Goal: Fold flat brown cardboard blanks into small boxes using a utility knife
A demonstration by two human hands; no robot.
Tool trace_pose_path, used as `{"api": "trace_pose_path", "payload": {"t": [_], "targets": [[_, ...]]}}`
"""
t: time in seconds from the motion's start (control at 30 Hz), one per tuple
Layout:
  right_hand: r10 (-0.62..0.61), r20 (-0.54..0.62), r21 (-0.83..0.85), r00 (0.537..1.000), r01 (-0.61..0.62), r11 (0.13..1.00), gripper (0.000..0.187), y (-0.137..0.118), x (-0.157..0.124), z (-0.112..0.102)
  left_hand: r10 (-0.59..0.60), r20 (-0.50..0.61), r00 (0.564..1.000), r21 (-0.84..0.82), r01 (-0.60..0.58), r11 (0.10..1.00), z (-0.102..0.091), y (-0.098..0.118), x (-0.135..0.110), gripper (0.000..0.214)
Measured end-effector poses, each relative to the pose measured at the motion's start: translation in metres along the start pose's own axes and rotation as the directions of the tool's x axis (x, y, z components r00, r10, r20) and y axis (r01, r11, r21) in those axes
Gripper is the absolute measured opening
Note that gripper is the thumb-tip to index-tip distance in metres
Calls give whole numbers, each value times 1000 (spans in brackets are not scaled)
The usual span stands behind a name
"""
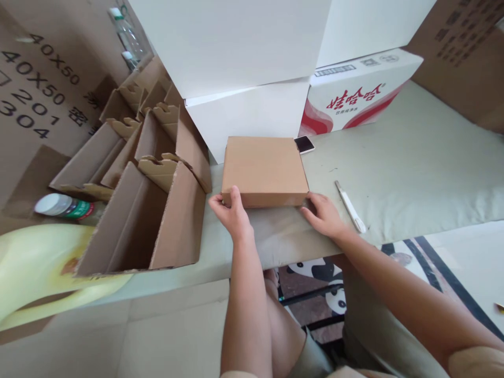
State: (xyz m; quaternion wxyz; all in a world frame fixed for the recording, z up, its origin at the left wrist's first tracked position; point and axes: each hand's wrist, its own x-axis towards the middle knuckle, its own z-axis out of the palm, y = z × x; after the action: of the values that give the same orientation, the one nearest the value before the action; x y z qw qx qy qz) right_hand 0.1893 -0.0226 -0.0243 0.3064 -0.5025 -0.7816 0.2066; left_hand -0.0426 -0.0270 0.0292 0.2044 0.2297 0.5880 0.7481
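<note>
A flat brown cardboard box (pixel 264 169), closed, lies on the pale grey-green surface (pixel 413 173) in front of me. My left hand (pixel 232 212) grips its near left corner, thumb on the lid and fingers curled at the front wall. Resting on the surface at the box's near right corner, my right hand (pixel 325 214) has its fingertips pressed against the front wall.
A white utility knife (pixel 350 206) lies right of my right hand. A dark phone (pixel 304 144) sits behind the box. Several open, unfolded brown boxes (pixel 145 210) stand at left. Large white cartons (pixel 244 68) and a red-printed carton (pixel 358 92) rise behind. A bottle (pixel 65 206) lies far left.
</note>
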Motion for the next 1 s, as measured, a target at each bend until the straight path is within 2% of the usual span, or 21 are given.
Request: {"api": "trace_pose_path", "payload": {"t": [0.13,0.37,0.57,0.8,1.0], "targets": [[10,8,-77,1000,-10,997,32,-8,-1,1,-75,-19,997,17,75,997,0,-1,3,51],[45,-38,-89,998,-48,995,21,-8,-3,1,-68,-39,997,68,71,995,-6,-8,6,56],[67,-67,-104,995,-74,992,11,-7,-2,3,-117,-13,993,124,117,985,-5,-11,7,60],[83,-84,-66,993,-89,994,11,-9,-1,0,-197,-6,980,150,195,969,-5,-15,7,62],[82,-102,-31,991,-85,996,12,-12,0,-2,-209,-15,978,147,209,967,-4,-13,5,59]]}}
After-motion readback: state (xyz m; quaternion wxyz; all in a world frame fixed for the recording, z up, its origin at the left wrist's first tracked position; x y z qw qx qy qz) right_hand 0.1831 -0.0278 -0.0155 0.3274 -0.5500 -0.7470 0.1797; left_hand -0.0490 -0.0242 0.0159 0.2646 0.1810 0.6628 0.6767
